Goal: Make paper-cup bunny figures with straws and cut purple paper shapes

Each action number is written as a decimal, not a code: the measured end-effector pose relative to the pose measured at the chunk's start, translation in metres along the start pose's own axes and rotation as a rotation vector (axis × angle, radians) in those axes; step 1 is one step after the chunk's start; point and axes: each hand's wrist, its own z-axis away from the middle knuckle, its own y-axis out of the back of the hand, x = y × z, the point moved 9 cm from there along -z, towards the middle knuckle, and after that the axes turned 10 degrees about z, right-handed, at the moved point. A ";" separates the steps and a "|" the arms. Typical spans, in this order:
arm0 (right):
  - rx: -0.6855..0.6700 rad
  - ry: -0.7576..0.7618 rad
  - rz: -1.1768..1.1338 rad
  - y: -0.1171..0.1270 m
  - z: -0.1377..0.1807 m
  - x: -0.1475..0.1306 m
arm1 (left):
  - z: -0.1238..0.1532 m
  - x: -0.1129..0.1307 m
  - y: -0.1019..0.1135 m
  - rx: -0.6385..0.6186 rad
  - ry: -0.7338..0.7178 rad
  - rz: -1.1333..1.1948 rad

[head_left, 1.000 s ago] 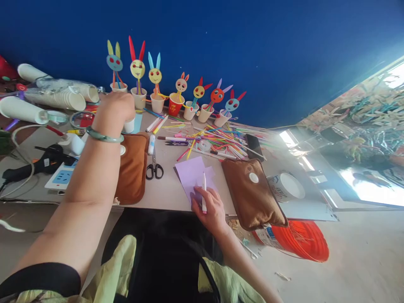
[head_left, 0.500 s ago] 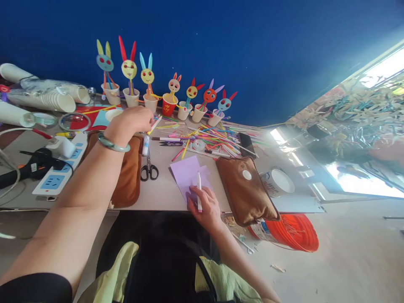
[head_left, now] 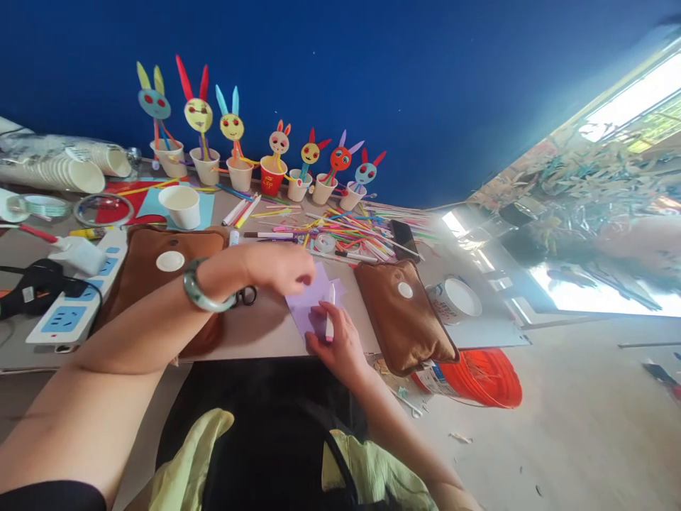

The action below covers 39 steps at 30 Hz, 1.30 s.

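My right hand (head_left: 343, 344) holds a white marker (head_left: 330, 316) with a pink end, pointing away from me. Under that hand lies purple paper (head_left: 301, 309) on the table. Above the paper's left part hovers my left hand (head_left: 284, 270), a bangle on its wrist. Its fingers are curled in, and whatever they may hold is hidden. Below the left forearm, the black-handled scissors (head_left: 247, 295) are partly covered. White markers (head_left: 242, 211) lie behind the left hand.
Rabbit-faced figures in cups (head_left: 273, 175) line the blue wall. Colored sticks (head_left: 362, 231) and a phone (head_left: 404, 240) lie before them. Brown cushions (head_left: 407, 319) flank the paper. A power strip (head_left: 74, 312) and a paper cup (head_left: 179, 207) are left; an orange bucket (head_left: 486, 380) stands right, below the table.
My left hand has come back from the markers toward the purple paper, nearer my right hand. The right hand keeps the marker over the paper. The view has shifted slightly.
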 end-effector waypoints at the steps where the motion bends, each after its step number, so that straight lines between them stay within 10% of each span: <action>1: -0.001 -0.022 -0.020 -0.001 -0.001 0.002 | 0.001 0.014 -0.013 -0.039 -0.025 -0.005; 6: -0.036 0.021 -0.045 0.003 -0.008 0.003 | 0.005 0.055 -0.074 -0.117 -0.063 -0.170; 14: -0.199 0.110 0.104 0.030 -0.060 0.034 | 0.002 0.044 -0.119 0.020 -0.163 -0.320; 23: -0.213 0.182 0.392 -0.006 -0.159 0.086 | -0.012 0.024 -0.122 0.123 -0.003 -0.258; 39: -0.061 0.268 0.203 -0.009 -0.160 0.097 | -0.017 0.015 -0.129 0.194 0.084 -0.423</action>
